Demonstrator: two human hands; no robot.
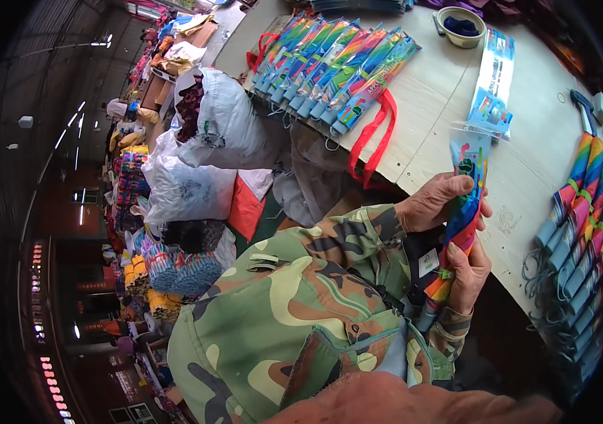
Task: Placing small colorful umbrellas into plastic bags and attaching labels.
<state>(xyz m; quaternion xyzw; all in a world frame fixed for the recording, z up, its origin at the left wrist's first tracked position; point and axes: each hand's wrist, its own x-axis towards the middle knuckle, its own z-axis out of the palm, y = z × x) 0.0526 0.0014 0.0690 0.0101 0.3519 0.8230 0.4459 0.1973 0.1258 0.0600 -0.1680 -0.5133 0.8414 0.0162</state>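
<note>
Fingers of the left hand (pixel 430 203) and right hand (pixel 469 279) grasp a slim, rainbow-striped folded fabric umbrella (pixel 461 235), its upper end in clear plastic film (pixel 469 150), at the edge of the pale flat table (pixel 425 131); probably light and stiff-cored, with slippery film, it is best held mid-fabric.

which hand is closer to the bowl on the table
Left. The left hand holds the folded rainbow umbrella below the bowl in the picture; the right hand is lower on it, farther away.
</note>
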